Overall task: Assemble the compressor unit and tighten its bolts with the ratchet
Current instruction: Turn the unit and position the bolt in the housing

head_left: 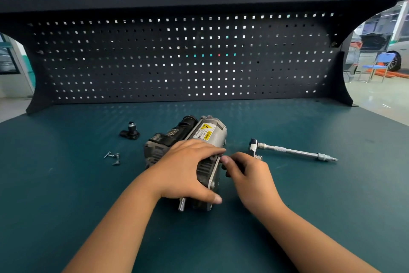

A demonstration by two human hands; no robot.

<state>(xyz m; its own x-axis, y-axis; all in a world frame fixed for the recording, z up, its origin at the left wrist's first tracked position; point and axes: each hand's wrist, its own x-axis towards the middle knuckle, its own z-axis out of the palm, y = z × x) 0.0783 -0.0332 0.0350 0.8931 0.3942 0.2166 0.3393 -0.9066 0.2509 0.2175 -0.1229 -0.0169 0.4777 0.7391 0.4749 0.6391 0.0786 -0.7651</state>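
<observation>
Teal mat (66, 184), smooth and a little dull, covers the workbench. On its middle lies the compressor unit (208, 133): a round cylinder of brushed grey metal with a yellow warning label, joined to a dusty black block and a ribbed housing with a thin metal flange. The left hand (186, 168) grips the unit from above, fingers curled over it, thumb around the near end. The right hand (245, 175) is just beside the flange, fingers bent together at its edge (whether they pinch something, I cannot tell). The ratchet (287, 151), shiny steel with a knurled bar, lies right of the unit. On the left lie three dark screws (113, 157) and a small black fitting (130, 132).
</observation>
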